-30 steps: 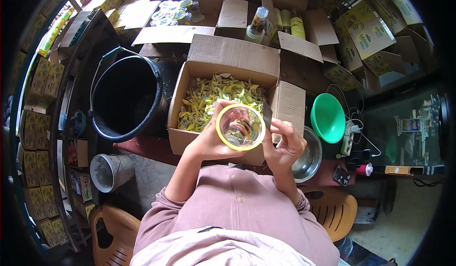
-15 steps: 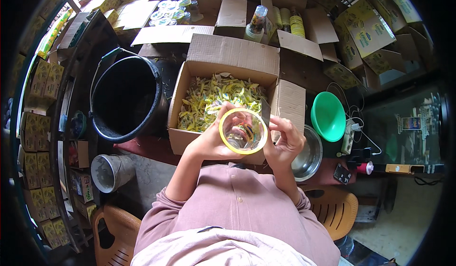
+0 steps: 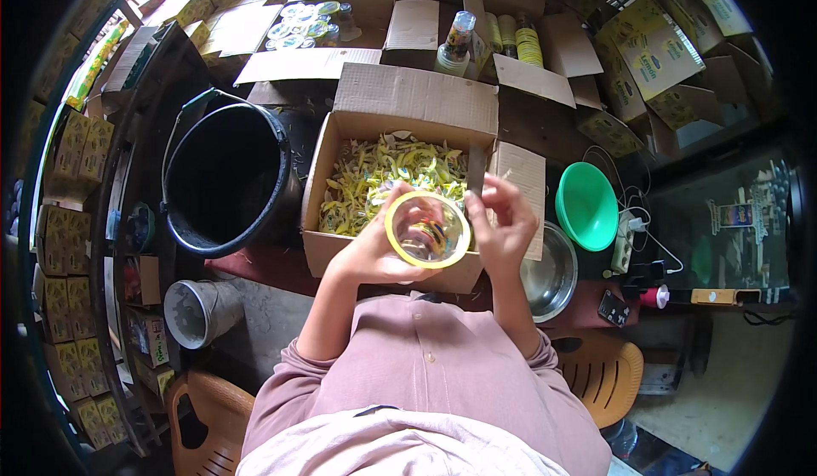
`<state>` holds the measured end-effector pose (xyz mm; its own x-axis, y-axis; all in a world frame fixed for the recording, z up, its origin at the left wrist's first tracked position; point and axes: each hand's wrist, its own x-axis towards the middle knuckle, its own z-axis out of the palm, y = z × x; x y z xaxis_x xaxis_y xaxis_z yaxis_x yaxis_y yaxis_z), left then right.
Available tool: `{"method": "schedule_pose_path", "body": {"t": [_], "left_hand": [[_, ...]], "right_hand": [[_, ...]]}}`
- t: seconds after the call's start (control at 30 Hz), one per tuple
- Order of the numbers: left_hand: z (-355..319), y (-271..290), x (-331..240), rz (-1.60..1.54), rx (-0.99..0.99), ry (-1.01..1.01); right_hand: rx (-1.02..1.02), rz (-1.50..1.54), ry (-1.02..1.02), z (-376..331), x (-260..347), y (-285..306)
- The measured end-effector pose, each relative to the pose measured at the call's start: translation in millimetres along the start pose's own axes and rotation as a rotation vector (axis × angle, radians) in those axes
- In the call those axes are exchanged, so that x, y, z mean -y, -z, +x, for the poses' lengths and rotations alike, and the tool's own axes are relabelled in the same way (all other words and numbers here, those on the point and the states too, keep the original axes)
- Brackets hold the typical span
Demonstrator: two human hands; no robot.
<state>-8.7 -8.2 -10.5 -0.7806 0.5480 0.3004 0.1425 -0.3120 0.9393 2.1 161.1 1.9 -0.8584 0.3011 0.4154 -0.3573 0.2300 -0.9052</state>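
Note:
My left hand (image 3: 368, 242) is wrapped round a clear plastic cup (image 3: 428, 230) with a yellow rim, its mouth facing up toward me. Printed colours show through the cup's wall. Just right of the cup, my right hand (image 3: 504, 225) pinches a flat grey knife blade (image 3: 476, 168) that points away from me; its handle, if any, is hidden in the fingers. The blade is apart from the cup's rim. Beyond both hands stands an open cardboard box (image 3: 415, 97) holding a heap of curled yellow strips (image 3: 396, 165).
A large black bucket (image 3: 285, 188) stands left of the box, a grey bucket (image 3: 189, 314) below it. At right sit a green bowl (image 3: 587, 206), a metal bowl (image 3: 563, 285) and a phone (image 3: 613, 309). Stacked cups (image 3: 456, 44) and open cartons (image 3: 534, 80) line the back.
The cup and my left hand have shifted slightly left. My right hand has drawn up and away from the cup's rim, lifting the blade with it.

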Motion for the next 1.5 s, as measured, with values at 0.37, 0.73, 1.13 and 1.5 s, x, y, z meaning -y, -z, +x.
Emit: {"method": "schedule_pose_path", "body": {"t": [0.37,0.73,1.13,1.5], "left_hand": [[-30,38,-14,-0.061,-0.266,-0.041],[-27,34,-2,0.12,-0.447,-0.058],[-21,23,-4,0.223,-0.405,-0.035],[-24,25,6,0.176,-0.424,0.006]], "right_hand": [[0.412,-0.391,-0.345,0,-94,25],[-0.744,-0.088,-0.443,-64,-173,204],[-0.178,-0.906,-0.729,-117,-254,211],[-0.15,-1.06,-0.59,-104,-178,212]]}}
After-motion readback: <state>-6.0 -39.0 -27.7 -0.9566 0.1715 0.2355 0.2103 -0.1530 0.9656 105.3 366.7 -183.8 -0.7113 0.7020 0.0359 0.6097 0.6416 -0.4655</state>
